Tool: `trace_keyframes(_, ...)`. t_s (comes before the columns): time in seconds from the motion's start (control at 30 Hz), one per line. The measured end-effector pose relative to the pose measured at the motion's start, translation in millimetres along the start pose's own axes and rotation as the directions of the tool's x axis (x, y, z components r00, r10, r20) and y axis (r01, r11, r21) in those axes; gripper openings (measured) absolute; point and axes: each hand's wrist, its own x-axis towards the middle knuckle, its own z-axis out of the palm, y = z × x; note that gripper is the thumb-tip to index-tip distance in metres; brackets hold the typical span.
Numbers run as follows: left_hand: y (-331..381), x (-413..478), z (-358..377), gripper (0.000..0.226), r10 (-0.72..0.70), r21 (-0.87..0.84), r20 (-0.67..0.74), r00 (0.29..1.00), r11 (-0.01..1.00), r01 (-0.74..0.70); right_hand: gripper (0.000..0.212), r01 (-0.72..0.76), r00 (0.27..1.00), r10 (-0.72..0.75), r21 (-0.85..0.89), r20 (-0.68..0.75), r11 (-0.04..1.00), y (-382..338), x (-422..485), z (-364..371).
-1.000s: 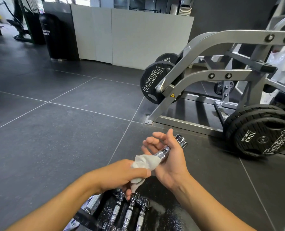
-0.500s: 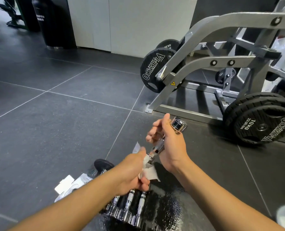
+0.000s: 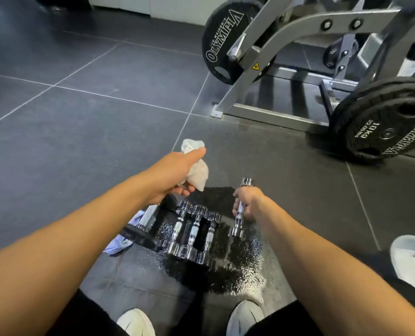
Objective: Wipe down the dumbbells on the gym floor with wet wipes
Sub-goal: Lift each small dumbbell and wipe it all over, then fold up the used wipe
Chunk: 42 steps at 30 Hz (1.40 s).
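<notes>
Both hands have come apart since half a second ago, when the wipe was wrapped round the raised dumbbell. Now the left hand (image 3: 175, 175) grips the crumpled wet wipe (image 3: 196, 173) alone, held above the far left corner of the black mat (image 3: 240, 260), thumb stretched forward over the wad. The right hand (image 3: 249, 204) has dropped low and curls round the handle of the chrome dumbbell (image 3: 247, 182), which stands tilted over the mat's right side; whether its lower head touches the mat cannot be told.

Just left of it three chrome dumbbells (image 3: 193, 232) lie side by side on the mat, whose surface shines wet. At the mat's left edge a black-plated dumbbell (image 3: 138, 235) lies partly across a white wipes packet (image 3: 118, 243), under the left forearm. On the grey tiled floor (image 3: 80, 141) beyond stands a weight machine (image 3: 274, 44) carrying black plates (image 3: 386, 124). White shoes (image 3: 245, 318) show at the near edge. The view has also tipped downward.
</notes>
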Motion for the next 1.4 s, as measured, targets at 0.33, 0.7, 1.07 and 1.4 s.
trace_keyframes(0.33,-21.1,11.4,-12.1,0.042,0.082,0.197,0.018,0.996,0.977,-0.084,0.022,-0.191,0.981,0.177,-0.238,-0.08,0.952,120.0,112.3,13.8)
trace_keyframes(0.7,-24.3,14.5,-16.4,0.039,0.109,0.284,0.049,0.993,0.951,-0.119,0.019,-0.128,0.992,0.101,-0.476,-0.081,0.87,141.9,156.3,32.6)
trace_keyframes(1.07,-31.7,21.2,-19.2,0.028,0.138,0.281,0.017,0.99,0.95,-0.137,0.058,0.093,0.817,-0.088,0.021,0.57,0.995,-17.7,24.3,32.8)
trace_keyframes(1.4,-1.8,8.8,26.2,0.074,0.263,0.279,0.123,0.957,0.916,-0.287,0.038,0.591,0.649,-0.392,-0.108,0.652,0.8,-84.7,-104.0,-27.2)
